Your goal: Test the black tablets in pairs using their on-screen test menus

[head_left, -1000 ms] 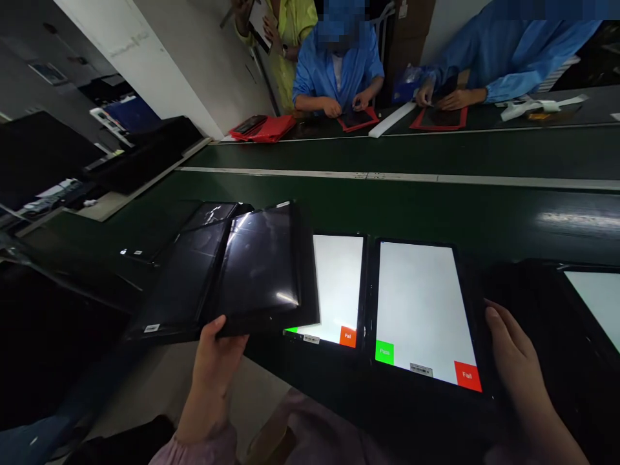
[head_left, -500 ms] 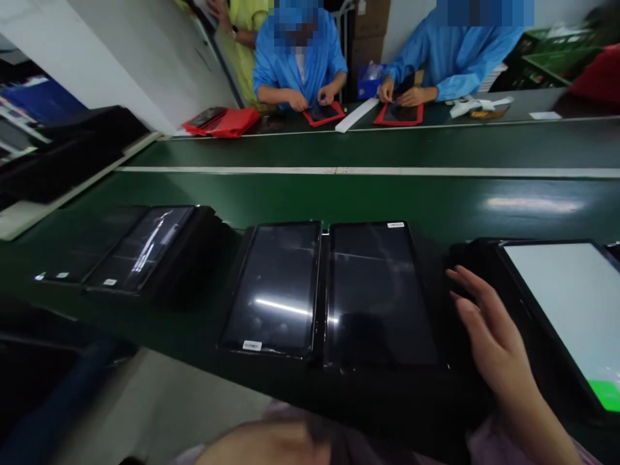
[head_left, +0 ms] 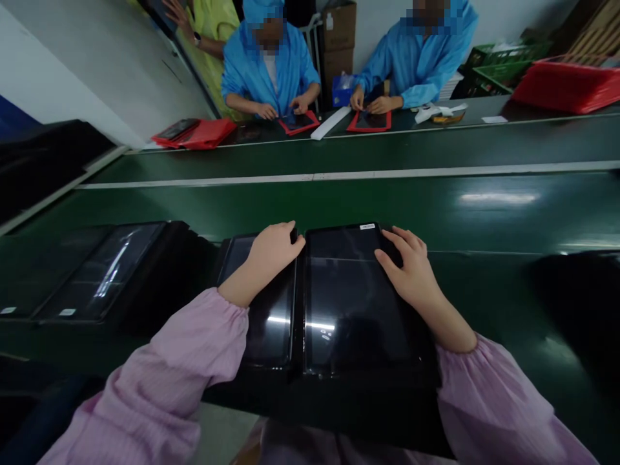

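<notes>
Two dark-screened tablets in clear film lie side by side in front of me, the left tablet (head_left: 271, 323) and the right tablet (head_left: 353, 303). A small white label sits at the right tablet's far edge. My left hand (head_left: 271, 252) is bent over the far end of the gap between them and hides part of the left tablet. Something black shows between its thumb and forefinger; the other fingertips are hidden. My right hand (head_left: 409, 268) rests at the right tablet's far right side, thumb and fingers apart, thumb near the screen's edge. Black material lies under both tablets.
More tablets (head_left: 106, 271) lie on black material at the left. A black object (head_left: 576, 290) stands at the right on the green belt (head_left: 484, 226). Beyond a white strip (head_left: 436, 173), two people in blue (head_left: 268, 71) handle tablets in red covers. A red stack (head_left: 566, 84) stands far right.
My left hand has come up from the bottom edge to between the tablets. My right hand has moved left to the right tablet. The white-screened tablet has left the view at right.
</notes>
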Demonstrator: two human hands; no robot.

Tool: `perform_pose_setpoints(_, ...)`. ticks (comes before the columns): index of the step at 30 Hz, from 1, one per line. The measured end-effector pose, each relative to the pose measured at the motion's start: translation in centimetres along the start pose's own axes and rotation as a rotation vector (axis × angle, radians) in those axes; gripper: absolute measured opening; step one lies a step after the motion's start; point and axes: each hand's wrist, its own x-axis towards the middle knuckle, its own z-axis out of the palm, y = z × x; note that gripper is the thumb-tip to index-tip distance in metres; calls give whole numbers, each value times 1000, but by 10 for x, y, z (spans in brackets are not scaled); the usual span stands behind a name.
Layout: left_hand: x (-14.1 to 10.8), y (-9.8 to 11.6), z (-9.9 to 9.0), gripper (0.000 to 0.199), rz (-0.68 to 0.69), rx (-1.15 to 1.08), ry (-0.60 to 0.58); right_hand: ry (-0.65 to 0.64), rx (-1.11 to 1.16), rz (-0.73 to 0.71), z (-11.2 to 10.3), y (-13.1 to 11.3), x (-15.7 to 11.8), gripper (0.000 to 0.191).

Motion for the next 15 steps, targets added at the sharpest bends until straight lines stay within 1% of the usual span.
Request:
perform_pose_setpoints(2,1,-6,0,26,-10,-6,-12,12,-4,0,0,0,-2,56)
perform_pose_setpoints(5,-1,-16,-7,27,-29,-75,-4,27,-5,-7,-3,-2,-6,51)
perform_pose_setpoints(8,0,-19,-9,28,-28,-74,-13,33,-9,-29,-5,-5,-7,45)
perform_pose_setpoints(10,1,-16,-6,21,-34,-23,-26,31,-17,-49,-6,-8,-5,43)
perform_pose_setpoints(12,2,-9,-3,15,-63,-22,-24,33,-20,-58,-5,-10,-3,45)
perform_pose_setpoints(14,0,0,-7,17,-73,-43,-28,26,7,-43,-5,-12,-2,47)
perform_pose_setpoints(15,-3,4,-12,20,-79,-77,-18,16,39,-22,-5,-12,-4,47)
